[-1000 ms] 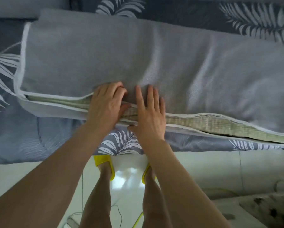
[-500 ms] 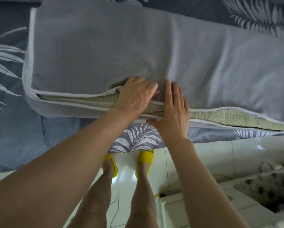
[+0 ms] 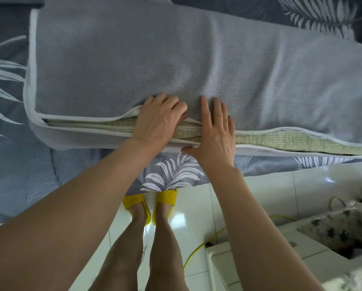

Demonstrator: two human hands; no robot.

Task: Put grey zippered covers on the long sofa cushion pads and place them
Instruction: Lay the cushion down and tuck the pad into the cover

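A long cushion pad in a grey cover (image 3: 175,59) with white piping lies across the bed. The cover's zip side faces me and gapes along its length, showing the greenish woven pad (image 3: 291,139) inside. My left hand (image 3: 159,120) is curled at the opening, fingers gripping the cover's upper edge near the middle. Just to its right, my right hand (image 3: 213,131) lies flat with fingers spread, pressing the cover's top down over the seam, thumb under the lower edge.
The bed has a blue-grey bedspread (image 3: 39,175) with white leaf prints. My legs in yellow slippers (image 3: 152,202) stand on a glossy white tiled floor. A white appliance (image 3: 301,259) and a yellow hose (image 3: 199,250) sit at lower right.
Both hands have shifted rightwards along the open seam while staying side by side. The view has drifted right with them.
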